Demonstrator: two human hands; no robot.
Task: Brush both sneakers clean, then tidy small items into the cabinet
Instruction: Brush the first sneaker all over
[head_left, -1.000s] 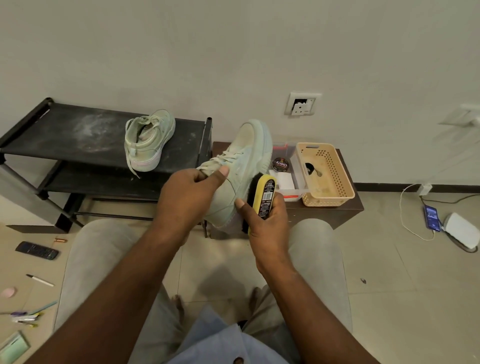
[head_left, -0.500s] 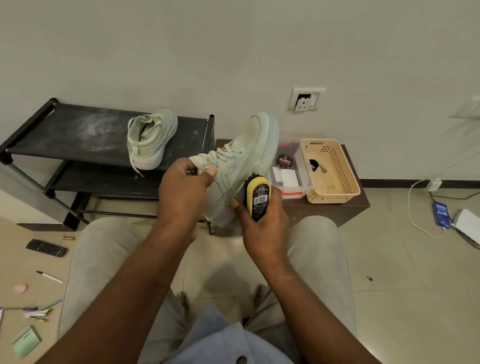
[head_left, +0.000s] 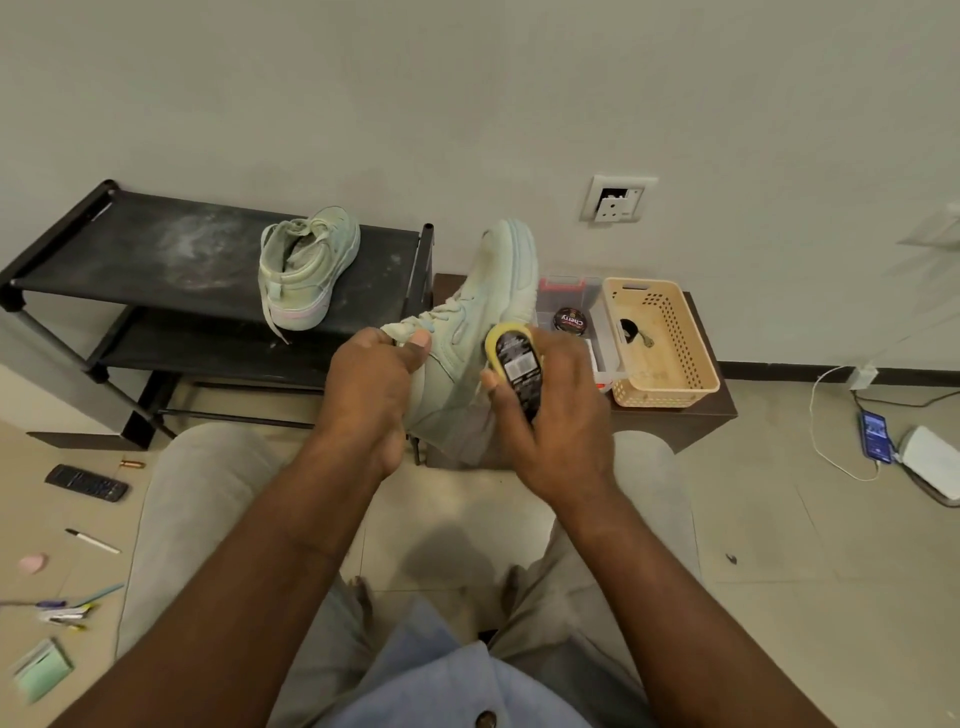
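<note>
At the centre of the frame a seated person holds a pale green sneaker (head_left: 485, 322) in the air above their knees, its long axis running steeply from lower left to upper right, with the rounded toe and thick rubber sole pointing up toward the wall. The left hand (head_left: 363, 395) is closed around the laced collar end, thumb pressed on the laces. The right hand (head_left: 553, 415) is wrapped around a shoe brush (head_left: 514, 358) with a yellow rim and a black back carrying a white barcode label; its print is too small to read. The brush lies against the sneaker's right side. The second sneaker (head_left: 306, 270), same soft matte green with a pinkish heel strip, sits upright on a dusty black shelf rack (head_left: 156, 249) in the upper left, toe pointing away. Right of centre, on a low dark brown cabinet (head_left: 691, 421), stands a perforated beige plastic basket (head_left: 670, 343), and beside it a clear box holding a round black tin (head_left: 570, 320) lettered "Cherry". A remote control (head_left: 85, 482), a pen (head_left: 92, 541) and other small items lie on the tiled floor at lower left.
</note>
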